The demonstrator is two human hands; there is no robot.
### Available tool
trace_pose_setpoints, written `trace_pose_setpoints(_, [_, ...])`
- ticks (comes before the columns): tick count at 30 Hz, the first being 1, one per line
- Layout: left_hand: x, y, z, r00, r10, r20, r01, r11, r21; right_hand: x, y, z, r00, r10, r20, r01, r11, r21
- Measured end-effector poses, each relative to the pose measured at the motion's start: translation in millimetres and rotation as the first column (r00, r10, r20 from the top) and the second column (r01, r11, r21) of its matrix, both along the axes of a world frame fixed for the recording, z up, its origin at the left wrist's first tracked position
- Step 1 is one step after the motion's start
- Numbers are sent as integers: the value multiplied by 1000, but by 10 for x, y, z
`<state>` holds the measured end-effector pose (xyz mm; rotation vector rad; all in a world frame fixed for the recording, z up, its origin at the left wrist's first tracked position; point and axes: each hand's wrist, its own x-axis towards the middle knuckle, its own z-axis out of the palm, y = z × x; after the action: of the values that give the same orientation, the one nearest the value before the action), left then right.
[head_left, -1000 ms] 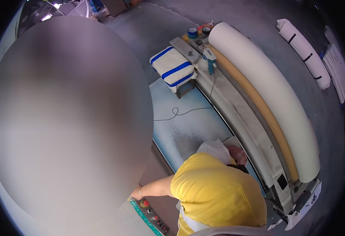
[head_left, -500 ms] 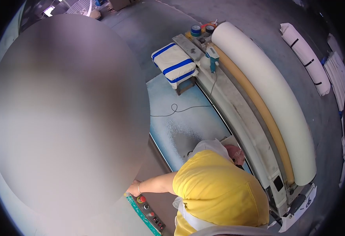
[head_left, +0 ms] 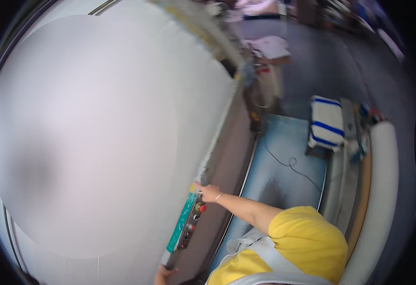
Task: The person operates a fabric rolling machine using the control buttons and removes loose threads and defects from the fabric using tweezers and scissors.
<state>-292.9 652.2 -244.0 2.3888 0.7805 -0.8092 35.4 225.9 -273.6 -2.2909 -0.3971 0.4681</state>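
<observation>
My right hand (head_left: pixel 211 193), with a bracelet on the wrist, is at the edge of a large white-topped table (head_left: pixel 189 118). A finger stretches toward the edge, just above the end of a green strip (head_left: pixel 181 223). Below this hand, a control panel (head_left: pixel 189 230) with a red knob and several buttons runs along the table's side. My left hand (head_left: pixel 165 273) shows at the bottom, its thumb apart from the fingers, by the table edge at the strip's lower end. Neither hand visibly holds anything. A blurred round patch covers much of the tabletop.
Behind me lies a blue floor mat (head_left: pixel 288 137) with a looped cable on it. A stool with a blue-striped white cover (head_left: pixel 327 122) stands at its far end. A large white roll (head_left: pixel 382 190) lies along the right. Cluttered items stand past the table's far corner.
The view has swung left, bringing more of the white tabletop and its far corner into sight. My left hand has come into view. My right hand stays at the table edge above the panel.
</observation>
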Motion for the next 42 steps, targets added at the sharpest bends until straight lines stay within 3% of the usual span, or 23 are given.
trace_pose_setpoints(1, [-22, 32, -43, 973, 12, -232, 33, 981, 190, 17, 8, -19, 1000, 9, -2, -9, 1000, -12])
trace_pose_setpoints(5, [-40, 97, -216, 960, -9, -278, 86, 960, 266, 45, 8, -94, 999, 29, 14, -28, 998, -48])
trace_pose_setpoints(9, [-76, -19, -222, 957, 105, -270, -12, 945, 326, 48, -12, -22, 999, 43, 33, -40, 996, -78])
trace_pose_setpoints(11, [-71, -40, -198, 956, 90, -280, 2, 950, 313, 88, 28, -142, 997, 47, 62, -46, 999, -8])
trace_pose_setpoints(12, [-52, -116, -198, 944, 160, -288, -47, 930, 363, 101, 43, -201, 997, 57, 55, -57, 998, -2])
trace_pose_setpoints(14, [-108, -31, -400, 944, 219, -246, -115, 919, 378, 96, 26, -131, 996, 70, 49, -69, 997, -21])
trace_pose_setpoints(22, [98, -512, 176, 909, 316, -273, -193, 898, 396, 84, 6, -151, 993, 93, 76, -87, 993, -78])
trace_pose_setpoints(27, [142, -562, 172, 892, 378, -250, -250, 870, 425, 159, 39, -256, 993, 93, 77, -92, 996, -17])
trace_pose_setpoints(29, [124, -586, 170, 911, 345, -225, -217, 867, 449, 203, 25, -400, 977, 118, 179, -135, 987, 87])
trace_pose_setpoints(32, [117, -568, 94, 901, 360, -243, -214, 854, 473, 221, 34, -443, 967, 171, 188, -191, 977, 96])
trace_pose_setpoints(34, [145, -563, 107, 893, 379, -244, -227, 846, 482, 248, 40, -440, 988, 126, 85, -131, 990, 54])
trace_pose_setpoints(42, [181, -544, 114, 894, 329, -303, -164, 872, 462, 269, 43, -438, 993, 118, 1, -118, 990, 76])
